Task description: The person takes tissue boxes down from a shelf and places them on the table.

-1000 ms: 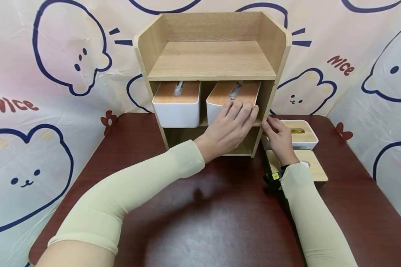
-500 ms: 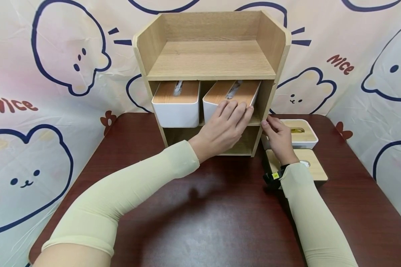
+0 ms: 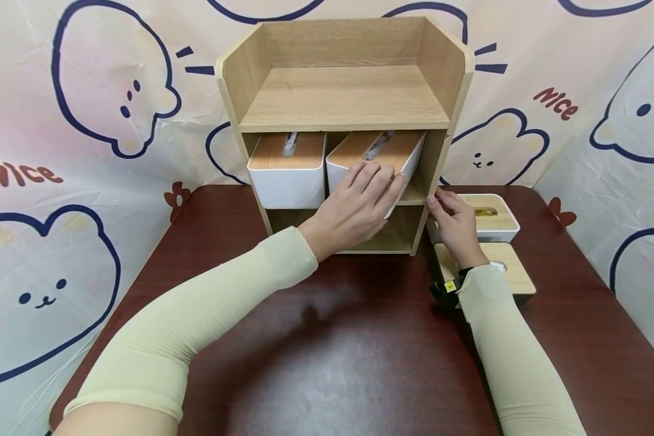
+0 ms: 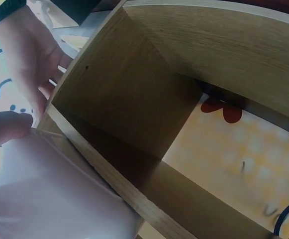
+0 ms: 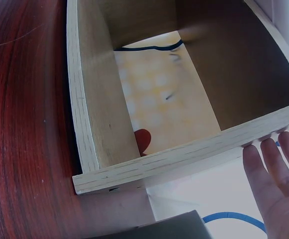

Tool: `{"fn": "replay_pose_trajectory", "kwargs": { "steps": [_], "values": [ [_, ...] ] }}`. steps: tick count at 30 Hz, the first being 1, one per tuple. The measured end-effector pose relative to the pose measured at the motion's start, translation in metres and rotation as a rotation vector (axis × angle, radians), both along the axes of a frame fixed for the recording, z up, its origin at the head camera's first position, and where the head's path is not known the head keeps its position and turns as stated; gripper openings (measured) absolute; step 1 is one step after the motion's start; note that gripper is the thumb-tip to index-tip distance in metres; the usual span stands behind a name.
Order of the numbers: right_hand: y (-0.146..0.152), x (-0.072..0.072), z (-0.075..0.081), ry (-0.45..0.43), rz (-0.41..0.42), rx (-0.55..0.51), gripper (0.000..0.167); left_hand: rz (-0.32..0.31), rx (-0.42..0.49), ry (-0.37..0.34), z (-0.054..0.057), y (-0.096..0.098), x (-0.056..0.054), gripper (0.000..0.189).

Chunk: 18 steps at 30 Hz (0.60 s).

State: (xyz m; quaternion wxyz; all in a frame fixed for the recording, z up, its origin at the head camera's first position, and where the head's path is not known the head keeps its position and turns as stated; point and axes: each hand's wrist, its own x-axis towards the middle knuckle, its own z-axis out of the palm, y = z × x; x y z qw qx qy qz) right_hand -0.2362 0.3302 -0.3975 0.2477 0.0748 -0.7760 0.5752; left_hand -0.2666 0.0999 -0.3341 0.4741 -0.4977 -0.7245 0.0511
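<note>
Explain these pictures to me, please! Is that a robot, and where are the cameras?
No robot here, just a person's two hands. One camera sits on their head, looking down. Each wrist wears another, peeking closely at a wooden shelf, which stands on a dark red table.

The left hand holds the front of a slanted white box with a wood-coloured lid, inside the shelf. A straighter white box sits beside it. The right hand touches the shelf's side. To the right, another white box and a dark box rest on the table.
</note>
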Motion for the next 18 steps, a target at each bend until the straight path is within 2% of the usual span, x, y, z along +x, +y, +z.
{"fn": "replay_pose_trajectory", "kwargs": {
  "steps": [5,18],
  "values": [
    [0.0,0.001,-0.001,-0.014,-0.011,0.001,0.04,0.014,-0.025,-0.012,0.0,-0.003,-0.001,0.052],
    [-0.001,0.003,0.002,-0.049,-0.009,0.026,0.042,0.0,-0.052,-0.041,0.001,-0.012,-0.004,0.068]
  ]
}}
